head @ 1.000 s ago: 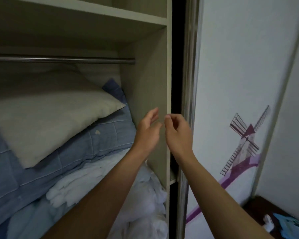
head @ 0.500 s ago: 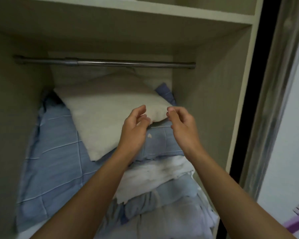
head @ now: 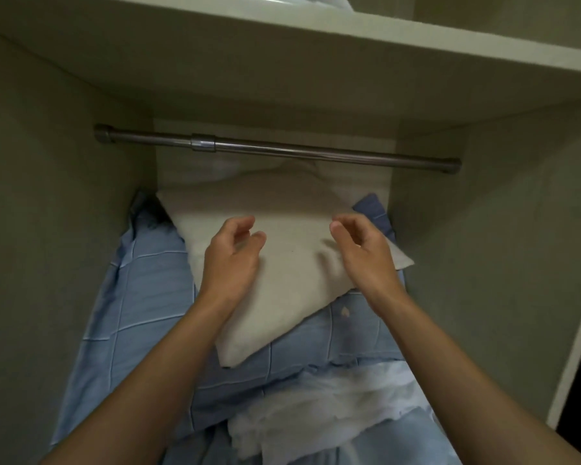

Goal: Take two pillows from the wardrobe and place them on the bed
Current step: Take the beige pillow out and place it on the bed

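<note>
Both hands, left hand (head: 230, 260) and right hand (head: 366, 253), hover open-fingered over the diagonal white pillow (head: 292, 250).

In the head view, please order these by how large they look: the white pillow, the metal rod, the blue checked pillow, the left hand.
1. blue checked pillow, though partly covered
2. white pillow
3. metal rod, long but thin
4. left hand, nearer the camera, so its rank against the rod is unsure

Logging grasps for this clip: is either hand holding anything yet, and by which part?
Nothing is held. The left hand and right hand hover open above the white pillow, fingers curled.
</note>
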The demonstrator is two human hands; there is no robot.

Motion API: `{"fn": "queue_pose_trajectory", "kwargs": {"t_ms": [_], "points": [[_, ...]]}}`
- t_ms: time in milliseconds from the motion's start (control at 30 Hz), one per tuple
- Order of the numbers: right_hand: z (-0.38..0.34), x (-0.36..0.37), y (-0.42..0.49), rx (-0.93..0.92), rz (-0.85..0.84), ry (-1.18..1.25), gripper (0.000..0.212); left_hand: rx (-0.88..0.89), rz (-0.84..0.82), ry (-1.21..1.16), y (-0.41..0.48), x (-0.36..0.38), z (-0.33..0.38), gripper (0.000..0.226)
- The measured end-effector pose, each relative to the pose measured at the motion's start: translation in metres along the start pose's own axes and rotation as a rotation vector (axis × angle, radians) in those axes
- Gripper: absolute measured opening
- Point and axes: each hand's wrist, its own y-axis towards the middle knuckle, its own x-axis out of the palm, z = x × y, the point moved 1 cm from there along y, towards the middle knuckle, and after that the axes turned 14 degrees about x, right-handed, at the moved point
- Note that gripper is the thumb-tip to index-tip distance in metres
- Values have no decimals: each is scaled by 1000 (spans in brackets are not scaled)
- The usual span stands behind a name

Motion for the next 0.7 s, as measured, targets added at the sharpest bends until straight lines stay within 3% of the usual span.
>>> {"fn": "queue_pose_trajectory", "kwargs": {"t_ms": [167, 333, 500, 700], "points": [[16, 23, 26, -97, 20, -333, 30, -74, 191, 396, 6, -6, -31, 46], [43, 27, 33, 44, 46, -614, 57, -294, 170, 453, 9, -18, -58, 69], [61, 16, 37, 159, 143, -603, 82, -327, 270, 361, 13, -23, -69, 59], [83, -5, 39, 404, 149, -297, 91, -248, 386, 377, 6, -18, -70, 37]]}}
